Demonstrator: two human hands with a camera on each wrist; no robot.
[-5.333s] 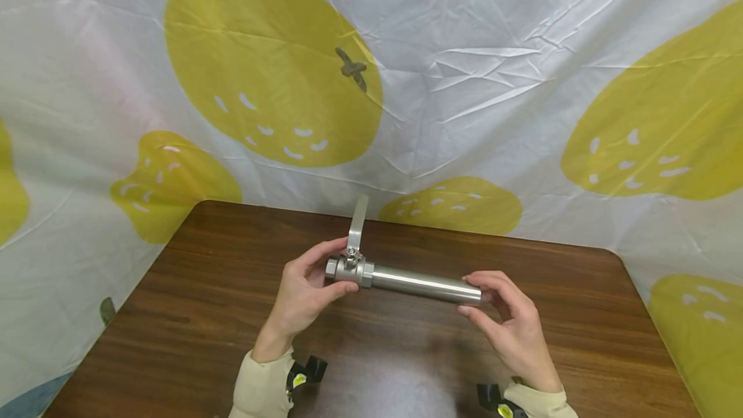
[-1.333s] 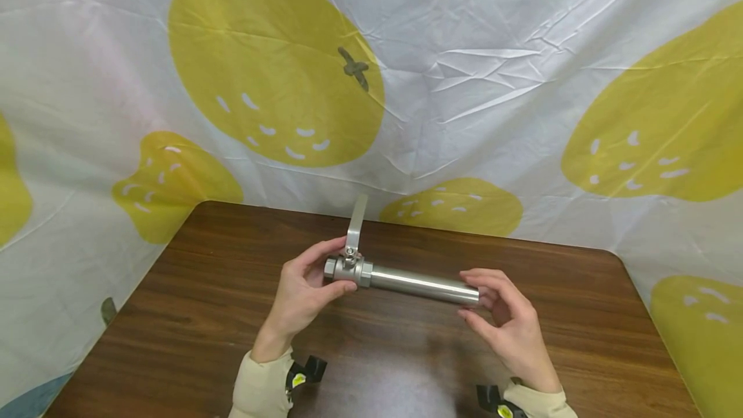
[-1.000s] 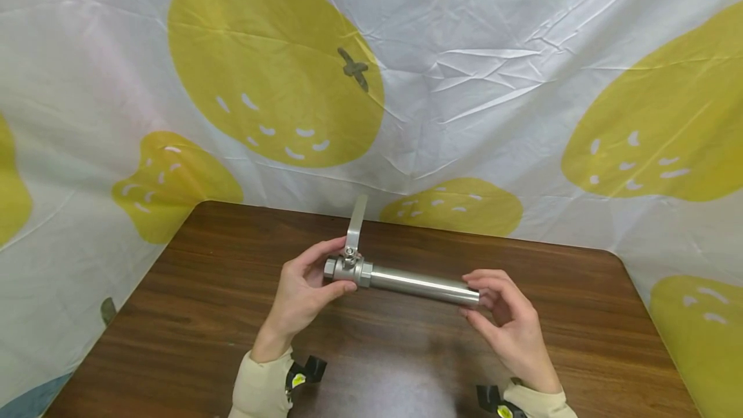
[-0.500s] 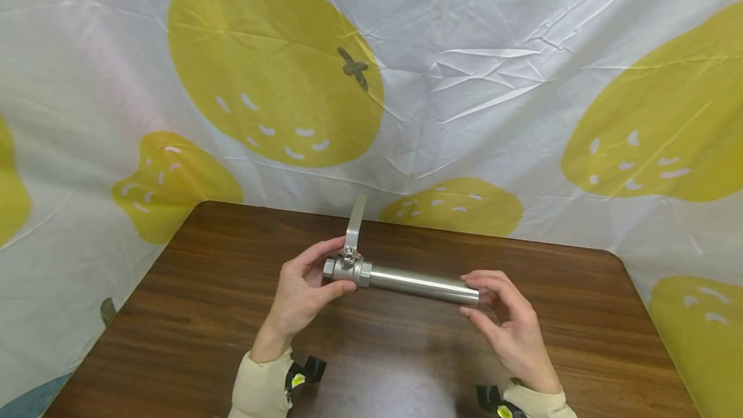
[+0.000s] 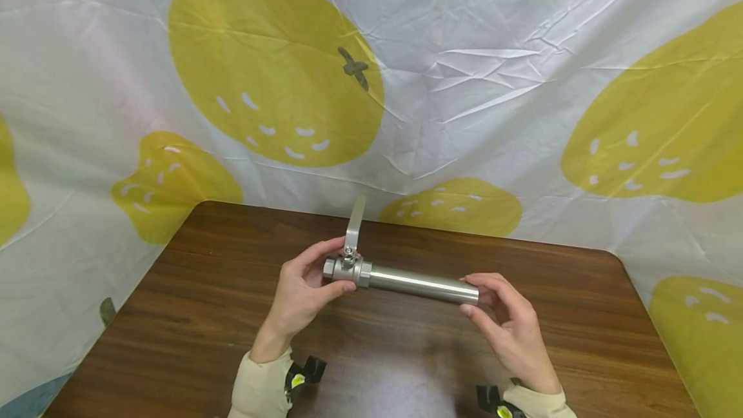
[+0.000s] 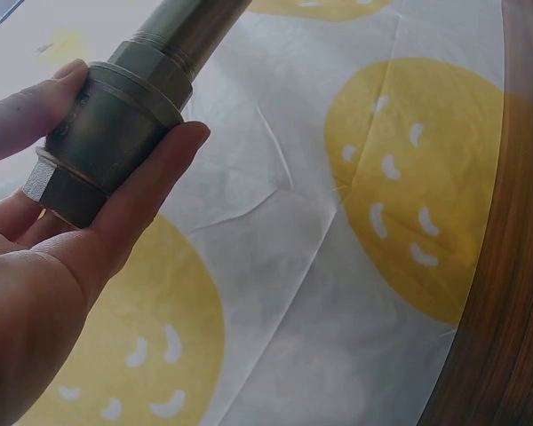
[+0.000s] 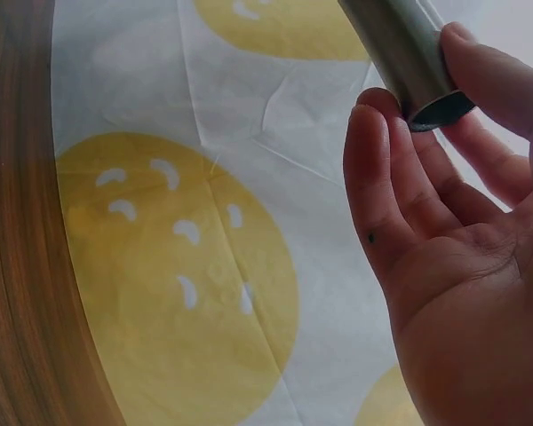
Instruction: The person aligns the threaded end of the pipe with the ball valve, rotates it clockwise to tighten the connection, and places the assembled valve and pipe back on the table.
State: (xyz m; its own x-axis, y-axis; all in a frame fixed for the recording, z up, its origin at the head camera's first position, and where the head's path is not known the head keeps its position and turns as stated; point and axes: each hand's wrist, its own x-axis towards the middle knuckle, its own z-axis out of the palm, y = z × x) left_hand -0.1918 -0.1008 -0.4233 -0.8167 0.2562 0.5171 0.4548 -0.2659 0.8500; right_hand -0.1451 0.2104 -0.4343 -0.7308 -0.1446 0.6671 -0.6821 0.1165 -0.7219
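Observation:
A steel ball valve (image 5: 346, 271) is joined to a straight metal pipe (image 5: 424, 283), and the two hands hold this assembly nearly level above the table. My left hand (image 5: 298, 289) grips the valve body, thumb on the near side and fingers behind. The lever handle (image 5: 354, 224) points up and away, across the pipe's line. At the pipe's far right end, my right hand (image 5: 513, 328) pinches the tube between thumb and fingertips. In the right wrist view the pipe's hollow end (image 7: 440, 111) shows between the fingers. The valve's hex end (image 6: 67, 195) sits close to the left palm.
A dark wood table (image 5: 203, 315) lies beneath the hands. Behind and at both sides hangs a white cloth (image 5: 464, 82) printed with yellow fruit shapes. Black wrist cameras (image 5: 315, 368) are strapped over cream sleeves (image 5: 262, 382).
Both hands keep nearly the same place. The right thumb and fingers shift slightly around the pipe end, loosening about a second ago and closing on it again. The assembly has drifted slightly left.

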